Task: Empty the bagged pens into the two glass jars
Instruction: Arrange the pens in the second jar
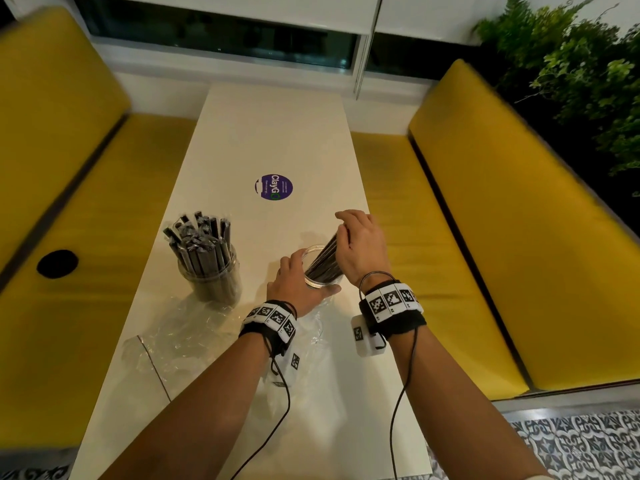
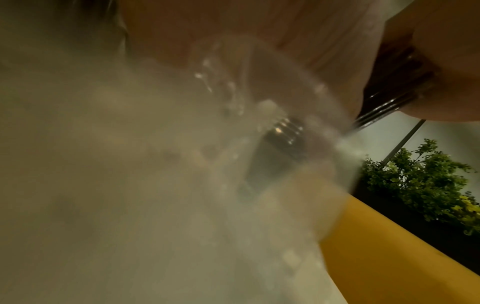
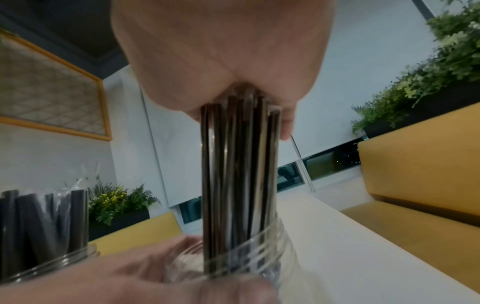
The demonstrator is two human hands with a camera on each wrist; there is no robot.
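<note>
The pens [image 1: 323, 259], a dark bundle, stood tilted in the near glass jar [image 1: 320, 282], lower ends inside the rim, tops leaning toward one o'clock. Up top, the right hand [image 1: 360, 244] had its fingers [image 1: 348, 216] curled round the bundle's upper end, gripping it; the right wrist view showed the palm [image 3: 221, 51] capping the pens [image 3: 240, 174] as they ran down into the threaded glass mouth [image 3: 259, 244]. The left hand [image 1: 298, 285] wrapped the jar from nine o'clock, thumb lying along the near rim, fingers round the far side. The left wrist view was mostly blur through plastic. At nine o'clock of that jar, well apart, the other jar [image 1: 212, 277] stood upright on the table [image 1: 277, 133], packed with wrapped black pens [image 1: 201, 237]. Crumpled clear bags [image 1: 180, 337] lay at six to seven o'clock, under the left wrist. A purple round sticker [image 1: 273, 187] sat at twelve o'clock. Yellow benches [image 1: 502, 220] flanked both sides.
</note>
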